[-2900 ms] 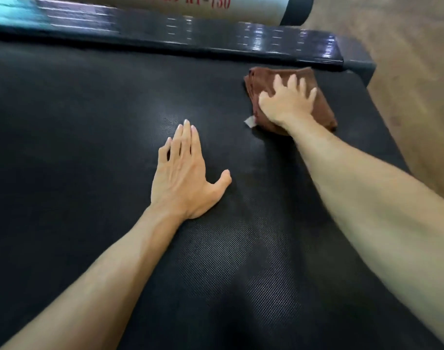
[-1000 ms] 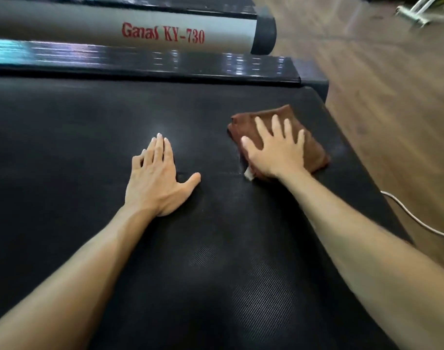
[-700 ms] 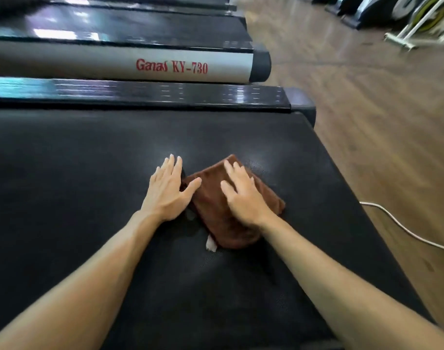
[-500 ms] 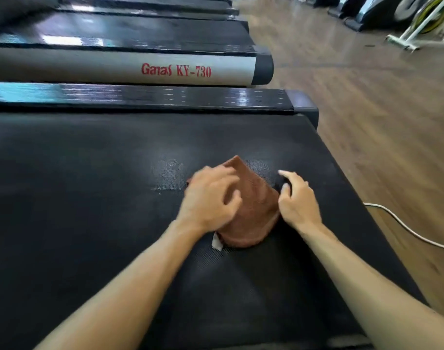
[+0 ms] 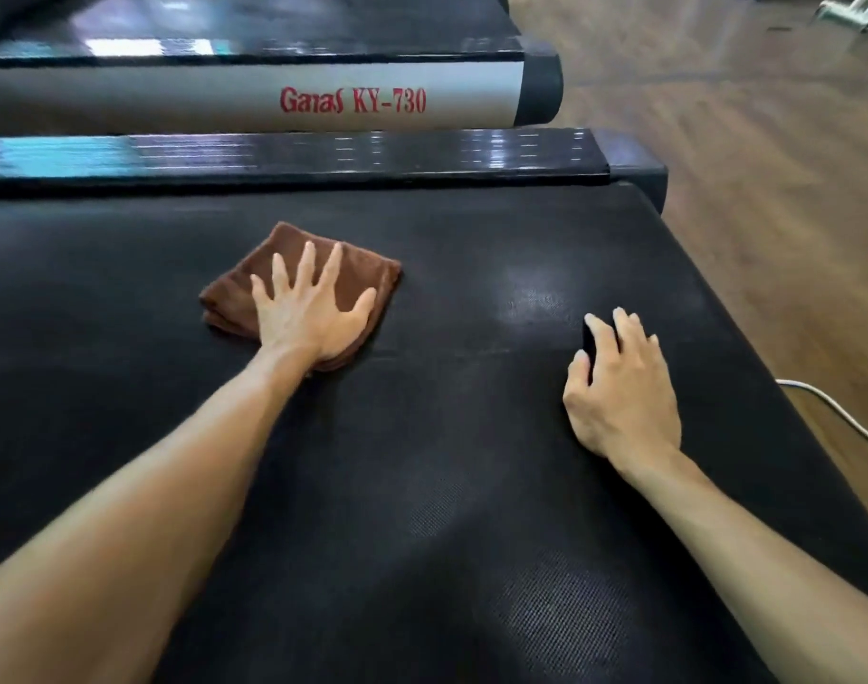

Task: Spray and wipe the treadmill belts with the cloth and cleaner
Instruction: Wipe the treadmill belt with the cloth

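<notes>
A folded brown cloth (image 5: pixel 357 271) lies on the black treadmill belt (image 5: pixel 446 486), left of the middle. My left hand (image 5: pixel 308 313) presses flat on it with fingers spread. My right hand (image 5: pixel 619 387) rests on the bare belt near its right edge, apart from the cloth, fingers loosely bent and holding nothing. A faint damp sheen shows on the belt between the two hands. No cleaner bottle is in view.
A glossy black side rail (image 5: pixel 323 155) borders the belt's far side. Beyond it stands a neighbouring treadmill with a grey rail (image 5: pixel 224 101) lettered KY-730. Wooden floor (image 5: pixel 767 190) lies to the right, with a white cable (image 5: pixel 836 412) on it.
The cloth passed from my right hand to my left hand, which slid it leftward across the belt. My right hand moved off to the right and settled on the bare belt.
</notes>
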